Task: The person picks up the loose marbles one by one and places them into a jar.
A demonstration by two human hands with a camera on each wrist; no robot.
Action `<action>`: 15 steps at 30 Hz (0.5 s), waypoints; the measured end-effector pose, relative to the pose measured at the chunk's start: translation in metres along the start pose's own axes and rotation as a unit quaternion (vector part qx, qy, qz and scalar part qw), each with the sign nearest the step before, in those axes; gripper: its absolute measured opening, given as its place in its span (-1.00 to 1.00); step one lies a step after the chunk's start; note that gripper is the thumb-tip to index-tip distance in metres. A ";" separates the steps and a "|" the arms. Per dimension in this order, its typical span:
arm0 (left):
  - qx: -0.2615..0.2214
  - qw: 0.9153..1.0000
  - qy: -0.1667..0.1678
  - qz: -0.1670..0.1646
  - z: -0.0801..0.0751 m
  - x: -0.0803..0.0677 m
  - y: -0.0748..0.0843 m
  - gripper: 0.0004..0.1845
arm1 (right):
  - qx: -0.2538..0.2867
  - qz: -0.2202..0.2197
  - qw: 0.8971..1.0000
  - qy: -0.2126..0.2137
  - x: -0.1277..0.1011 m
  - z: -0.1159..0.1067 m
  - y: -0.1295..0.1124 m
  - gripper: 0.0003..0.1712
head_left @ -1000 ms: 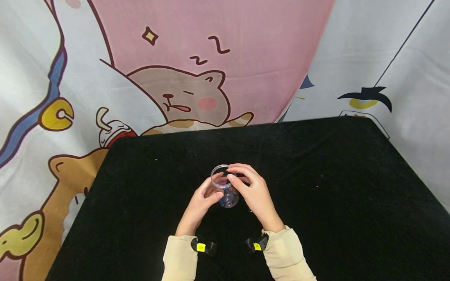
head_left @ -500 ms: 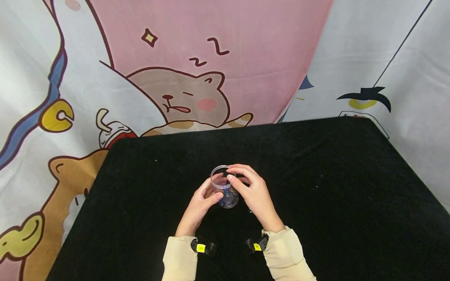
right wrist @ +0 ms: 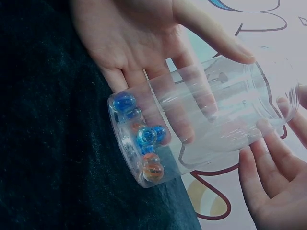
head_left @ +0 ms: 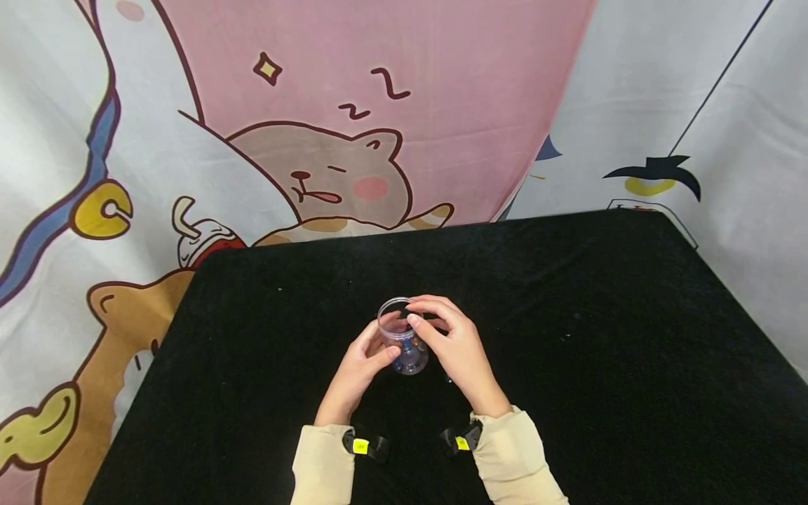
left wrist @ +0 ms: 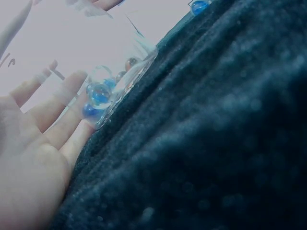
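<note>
A clear plastic jar [head_left: 411, 360] stands upright between the hands, its round mouth uncovered and its base close to the black cloth. Several glass marbles [right wrist: 147, 136], blue and orange inside, lie at its bottom. My left hand [head_left: 355, 368] grips the jar's body, thumb on the near side and fingers behind the wall. At the upper right of the mouth, my right hand [head_left: 456, 344] holds the rim with thumb and fingertips. In the left wrist view, a blue marble [left wrist: 200, 6] lies on the cloth outside the jar.
Black cloth [head_left: 600, 337] covers the table, with a few tiny pale specks on it. A patterned curtain [head_left: 353, 63] with cartoon animals hangs behind the table's far edge and along the sides. Each wrist wears a small black camera [head_left: 368, 445].
</note>
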State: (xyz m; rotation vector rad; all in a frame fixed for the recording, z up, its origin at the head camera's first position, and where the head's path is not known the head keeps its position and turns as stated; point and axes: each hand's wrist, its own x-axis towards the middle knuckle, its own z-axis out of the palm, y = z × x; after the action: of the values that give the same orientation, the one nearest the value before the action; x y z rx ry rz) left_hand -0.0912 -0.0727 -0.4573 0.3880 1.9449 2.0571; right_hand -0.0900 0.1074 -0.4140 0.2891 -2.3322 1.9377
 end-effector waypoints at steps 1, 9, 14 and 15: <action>0.000 1.000 0.000 0.000 0.000 0.000 0.000 -0.49 | -0.001 -0.001 1.000 -0.002 0.001 0.001 0.005 -0.73; 0.000 1.000 -0.006 -0.020 -0.002 0.001 0.002 -0.48 | -0.004 -0.003 1.000 -0.001 0.004 0.002 0.017 -0.70; 0.007 0.999 -0.006 -0.033 -0.002 0.001 0.003 -0.48 | 0.006 0.005 1.000 -0.001 0.005 0.002 0.018 -0.70; 0.007 0.999 -0.006 -0.031 -0.002 0.000 0.003 -0.48 | 0.008 0.006 1.000 -0.003 0.005 0.003 0.018 -0.70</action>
State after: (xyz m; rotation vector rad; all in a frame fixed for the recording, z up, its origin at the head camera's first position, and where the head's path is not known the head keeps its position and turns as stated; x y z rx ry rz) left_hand -0.0923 -0.0749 -0.4548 0.3380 1.9416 1.9998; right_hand -0.0983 0.1074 -0.4310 0.2818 -2.3282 1.9647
